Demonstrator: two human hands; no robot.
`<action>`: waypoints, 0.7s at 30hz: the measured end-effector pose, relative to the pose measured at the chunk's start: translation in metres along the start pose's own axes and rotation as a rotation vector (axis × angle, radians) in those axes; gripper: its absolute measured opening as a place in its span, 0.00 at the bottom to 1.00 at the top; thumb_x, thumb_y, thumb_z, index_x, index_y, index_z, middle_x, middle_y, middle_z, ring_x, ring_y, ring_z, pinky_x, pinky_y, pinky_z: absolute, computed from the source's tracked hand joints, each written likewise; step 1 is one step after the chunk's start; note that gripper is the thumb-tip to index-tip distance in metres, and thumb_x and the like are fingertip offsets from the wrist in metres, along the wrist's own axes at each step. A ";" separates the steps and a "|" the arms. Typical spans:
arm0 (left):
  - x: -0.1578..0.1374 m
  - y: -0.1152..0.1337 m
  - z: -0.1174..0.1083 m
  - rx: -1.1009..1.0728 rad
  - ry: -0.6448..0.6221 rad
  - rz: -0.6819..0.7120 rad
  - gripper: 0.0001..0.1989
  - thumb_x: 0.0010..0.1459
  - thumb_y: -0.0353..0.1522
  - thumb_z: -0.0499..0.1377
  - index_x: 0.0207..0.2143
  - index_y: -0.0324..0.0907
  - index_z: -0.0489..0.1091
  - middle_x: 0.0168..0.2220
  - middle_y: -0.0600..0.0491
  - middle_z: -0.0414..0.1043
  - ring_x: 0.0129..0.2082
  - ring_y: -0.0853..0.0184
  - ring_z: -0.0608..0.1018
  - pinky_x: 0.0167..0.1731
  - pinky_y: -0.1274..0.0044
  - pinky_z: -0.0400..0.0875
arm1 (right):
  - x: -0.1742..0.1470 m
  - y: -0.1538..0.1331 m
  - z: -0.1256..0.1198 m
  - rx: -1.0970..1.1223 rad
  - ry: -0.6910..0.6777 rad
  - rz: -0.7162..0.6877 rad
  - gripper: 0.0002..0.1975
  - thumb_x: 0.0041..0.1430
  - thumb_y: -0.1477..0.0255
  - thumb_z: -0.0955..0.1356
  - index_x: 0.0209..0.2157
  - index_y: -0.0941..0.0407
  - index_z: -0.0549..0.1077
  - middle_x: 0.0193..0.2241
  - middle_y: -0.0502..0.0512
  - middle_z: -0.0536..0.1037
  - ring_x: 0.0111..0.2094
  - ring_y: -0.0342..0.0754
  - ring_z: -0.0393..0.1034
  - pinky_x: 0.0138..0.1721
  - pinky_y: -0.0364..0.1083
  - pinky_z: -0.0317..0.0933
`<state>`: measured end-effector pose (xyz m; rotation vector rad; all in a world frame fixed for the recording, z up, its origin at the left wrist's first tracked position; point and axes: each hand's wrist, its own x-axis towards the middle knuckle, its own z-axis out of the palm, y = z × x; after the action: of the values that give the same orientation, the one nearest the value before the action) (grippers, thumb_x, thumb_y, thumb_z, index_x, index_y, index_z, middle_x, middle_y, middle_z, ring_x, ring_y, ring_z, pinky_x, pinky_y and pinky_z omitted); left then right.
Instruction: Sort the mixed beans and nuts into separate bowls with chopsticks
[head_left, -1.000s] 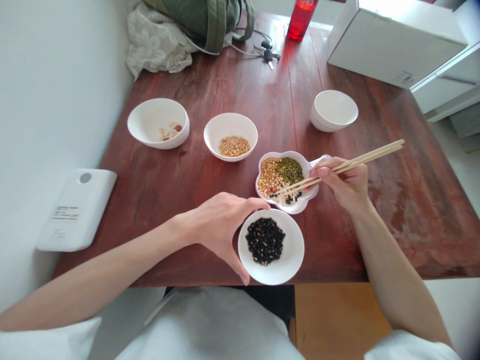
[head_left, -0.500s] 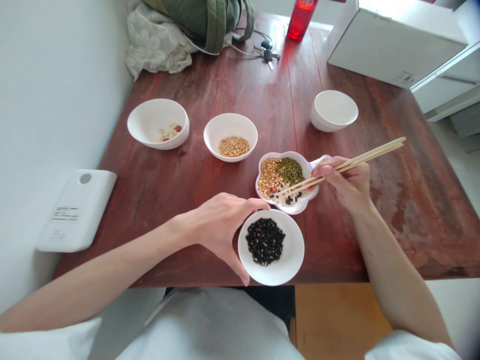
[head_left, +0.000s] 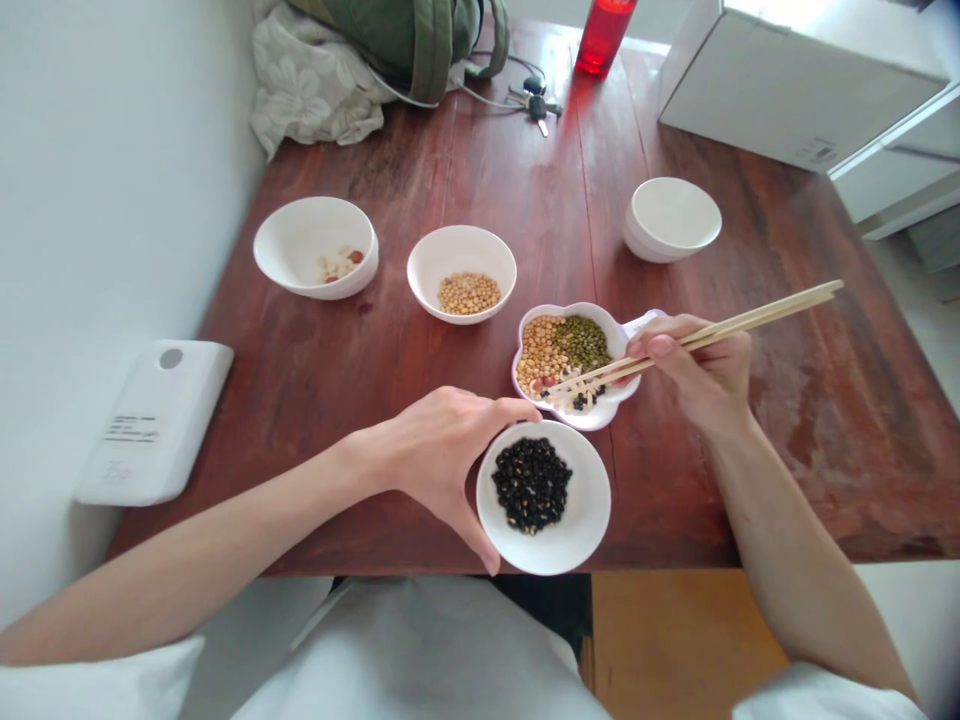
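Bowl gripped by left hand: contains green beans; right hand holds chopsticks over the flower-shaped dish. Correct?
Not the contents: the bowl gripped by the left hand contains black beans, as the head view shows. The right hand does hold chopsticks over the flower-shaped dish.

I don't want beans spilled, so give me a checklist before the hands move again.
1. Left hand around the black-bean bowl: ok.
2. Right hand holding both chopsticks: ok.
3. Chopstick tips within the flower-shaped dish's outline: ok.
4. Bowl well back from the table's near edge: not ok, it appears right at it.
5. Bean pinched between the tips: cannot tell, too small.
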<state>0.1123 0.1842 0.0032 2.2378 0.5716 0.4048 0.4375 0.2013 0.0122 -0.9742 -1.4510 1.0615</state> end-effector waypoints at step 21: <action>-0.001 0.001 -0.001 -0.012 -0.017 -0.021 0.65 0.29 0.67 0.77 0.66 0.47 0.64 0.52 0.45 0.86 0.45 0.47 0.89 0.51 0.66 0.77 | 0.000 0.002 0.003 -0.129 0.038 0.011 0.12 0.65 0.57 0.79 0.33 0.50 0.87 0.30 0.55 0.85 0.30 0.51 0.81 0.25 0.48 0.79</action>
<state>0.1117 0.1836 0.0042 2.2199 0.5819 0.3777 0.4344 0.2018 0.0101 -1.0890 -1.4994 0.9612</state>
